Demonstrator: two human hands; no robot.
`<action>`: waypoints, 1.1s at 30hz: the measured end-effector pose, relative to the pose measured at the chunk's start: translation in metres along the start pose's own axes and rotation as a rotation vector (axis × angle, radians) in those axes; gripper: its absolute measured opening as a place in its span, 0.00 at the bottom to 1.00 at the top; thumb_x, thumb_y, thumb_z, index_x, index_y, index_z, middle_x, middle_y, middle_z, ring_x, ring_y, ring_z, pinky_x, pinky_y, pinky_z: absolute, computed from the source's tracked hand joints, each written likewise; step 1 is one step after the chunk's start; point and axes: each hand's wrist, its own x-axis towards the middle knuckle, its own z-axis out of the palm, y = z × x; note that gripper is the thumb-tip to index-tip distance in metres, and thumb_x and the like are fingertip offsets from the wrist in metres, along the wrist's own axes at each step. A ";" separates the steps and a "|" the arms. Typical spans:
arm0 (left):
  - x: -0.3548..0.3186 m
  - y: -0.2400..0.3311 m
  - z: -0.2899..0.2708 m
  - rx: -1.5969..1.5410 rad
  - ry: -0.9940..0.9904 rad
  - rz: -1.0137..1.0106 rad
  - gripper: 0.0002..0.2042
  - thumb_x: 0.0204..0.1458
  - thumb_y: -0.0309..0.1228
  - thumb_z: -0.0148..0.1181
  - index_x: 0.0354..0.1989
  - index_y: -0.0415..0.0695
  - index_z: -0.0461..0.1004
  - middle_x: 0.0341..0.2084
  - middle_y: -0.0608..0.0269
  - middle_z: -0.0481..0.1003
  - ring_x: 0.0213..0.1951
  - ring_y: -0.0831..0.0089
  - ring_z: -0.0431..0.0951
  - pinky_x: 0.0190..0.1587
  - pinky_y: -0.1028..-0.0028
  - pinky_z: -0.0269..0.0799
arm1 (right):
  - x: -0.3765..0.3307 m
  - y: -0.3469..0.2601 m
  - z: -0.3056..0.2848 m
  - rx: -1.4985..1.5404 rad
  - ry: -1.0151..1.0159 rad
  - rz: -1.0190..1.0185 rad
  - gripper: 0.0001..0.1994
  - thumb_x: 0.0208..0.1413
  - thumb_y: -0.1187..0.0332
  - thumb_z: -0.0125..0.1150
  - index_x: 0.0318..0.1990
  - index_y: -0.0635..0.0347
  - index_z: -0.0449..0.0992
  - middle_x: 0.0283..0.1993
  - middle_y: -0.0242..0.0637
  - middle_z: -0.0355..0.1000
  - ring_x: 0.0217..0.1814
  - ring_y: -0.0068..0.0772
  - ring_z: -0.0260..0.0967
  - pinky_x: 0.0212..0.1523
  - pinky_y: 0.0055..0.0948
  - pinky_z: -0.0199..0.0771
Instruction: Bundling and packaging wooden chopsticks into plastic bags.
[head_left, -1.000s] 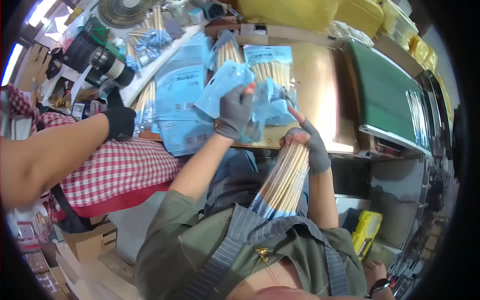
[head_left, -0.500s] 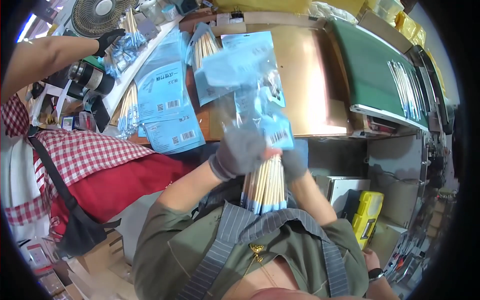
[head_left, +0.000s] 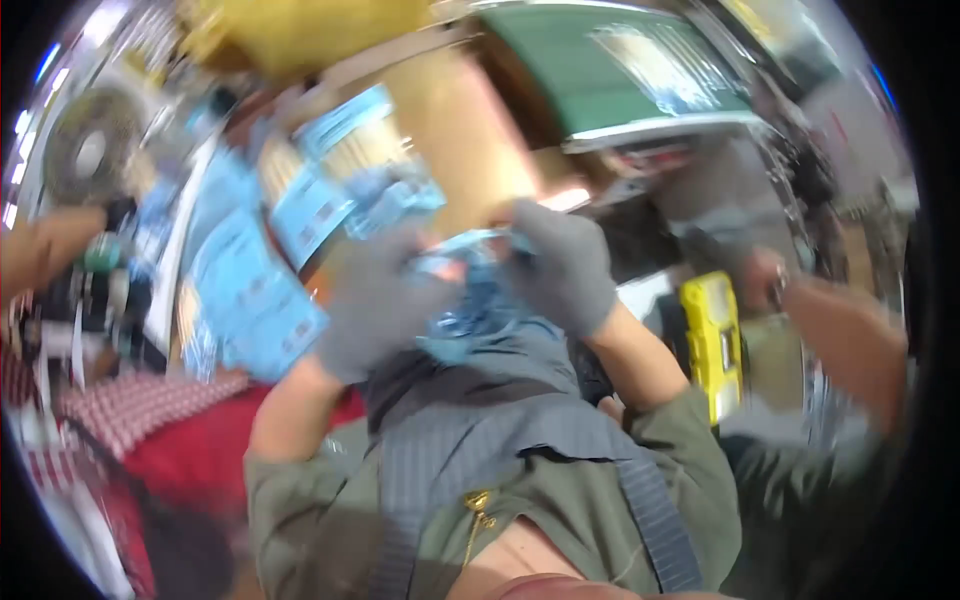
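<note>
Both of my hands wear grey gloves with bare fingertips showing, and they are in front of my apron. My left hand (head_left: 375, 300) grips the left side of a blue and clear plastic bag (head_left: 465, 310). On the bag's upper right edge, my right hand (head_left: 565, 265) has its fingers closed. The bag is crumpled and blurred, and I cannot tell what is inside it. Just beyond my hands, a blue packet of wooden sticks (head_left: 365, 145) lies on the table. Beside it on the left is another blue packet (head_left: 308, 210).
Flat blue bags (head_left: 245, 290) overlap at the table's left. A green board (head_left: 540, 60) with clear-wrapped sticks (head_left: 660, 70) stands far right. Below it sits a yellow case (head_left: 712, 345). One person's arm (head_left: 45, 250) reaches in at left; another's forearm (head_left: 840, 330) is at right.
The view has swung and blurred. The stick bundle beneath my hands no longer shows there; a blue bag is now between them. Another person's forearm has come further into view at right.
</note>
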 end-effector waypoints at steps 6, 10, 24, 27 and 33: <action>0.052 -0.006 -0.077 0.247 -0.217 -0.168 0.08 0.47 0.31 0.61 0.31 0.39 0.74 0.14 0.68 0.67 0.20 0.84 0.68 0.21 0.76 0.63 | 0.078 -0.003 -0.015 -0.159 -0.100 -0.034 0.05 0.46 0.68 0.54 0.32 0.54 0.73 0.23 0.42 0.71 0.28 0.50 0.72 0.31 0.44 0.71; 0.081 0.007 -0.127 0.316 0.091 -0.133 0.12 0.53 0.35 0.58 0.30 0.36 0.74 0.17 0.68 0.69 0.22 0.84 0.68 0.20 0.78 0.62 | 0.153 -0.025 -0.012 -0.129 0.183 -0.147 0.05 0.45 0.65 0.54 0.26 0.55 0.73 0.22 0.45 0.71 0.28 0.50 0.72 0.29 0.44 0.71; 0.015 -0.175 -0.081 1.001 0.079 0.127 0.10 0.53 0.31 0.53 0.42 0.47 0.76 0.28 0.54 0.77 0.28 0.55 0.77 0.29 0.61 0.71 | 0.050 0.084 0.162 0.277 -0.266 -0.025 0.11 0.50 0.59 0.58 0.36 0.52 0.72 0.29 0.42 0.73 0.33 0.49 0.72 0.34 0.44 0.71; 0.003 -0.185 -0.056 0.942 0.030 0.046 0.10 0.51 0.32 0.57 0.41 0.46 0.76 0.24 0.53 0.76 0.25 0.57 0.76 0.27 0.63 0.70 | 0.031 0.119 0.170 0.337 0.008 0.133 0.22 0.51 0.53 0.58 0.49 0.58 0.70 0.41 0.49 0.71 0.46 0.51 0.69 0.46 0.42 0.68; 0.055 -0.129 -0.028 0.582 0.159 -0.020 0.12 0.48 0.32 0.63 0.40 0.42 0.76 0.17 0.58 0.72 0.19 0.71 0.72 0.25 0.73 0.66 | 0.044 0.134 0.190 0.493 -0.324 0.505 0.38 0.52 0.50 0.56 0.61 0.71 0.55 0.55 0.62 0.63 0.60 0.58 0.59 0.62 0.39 0.56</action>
